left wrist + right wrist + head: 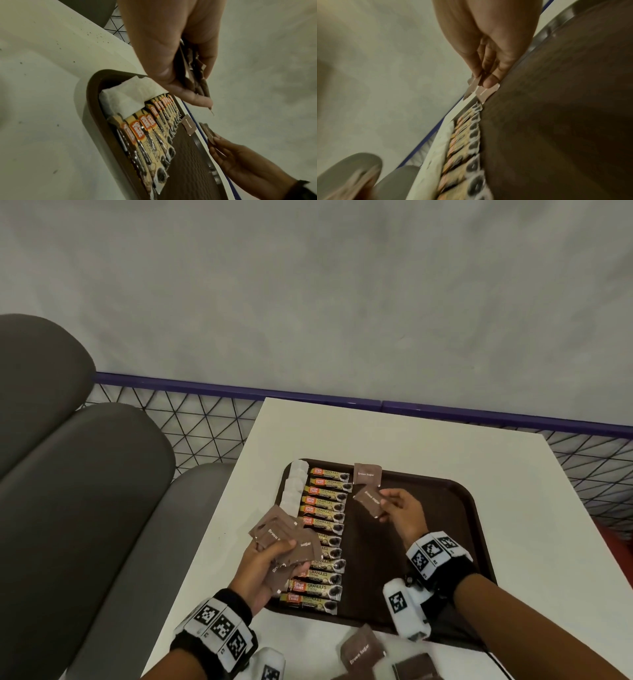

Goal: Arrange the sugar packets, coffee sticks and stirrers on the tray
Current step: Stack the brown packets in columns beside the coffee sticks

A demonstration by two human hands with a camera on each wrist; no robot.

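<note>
A dark brown tray (pixel 455 518) lies on the white table (pixel 445 440). Along its left side runs a row of white packets (pixel 293 491), and beside it a column of several coffee sticks (pixel 325 529). One brown sugar packet (pixel 367 474) lies flat at the tray's far edge. My right hand (pixel 399 508) pinches another brown sugar packet (pixel 369 501) just above the tray, close below the laid one. My left hand (pixel 270 563) grips a fanned bunch of brown sugar packets (pixel 284 537) over the tray's left edge. In the left wrist view the bunch (pixel 193 75) sits between thumb and fingers.
More brown sugar packets (pixel 361 652) lie on the table at the near edge. A grey padded seat (pixel 78 474) stands to the left. A wire mesh fence with a purple rail (pixel 239 390) runs behind the table. The tray's right half holds nothing.
</note>
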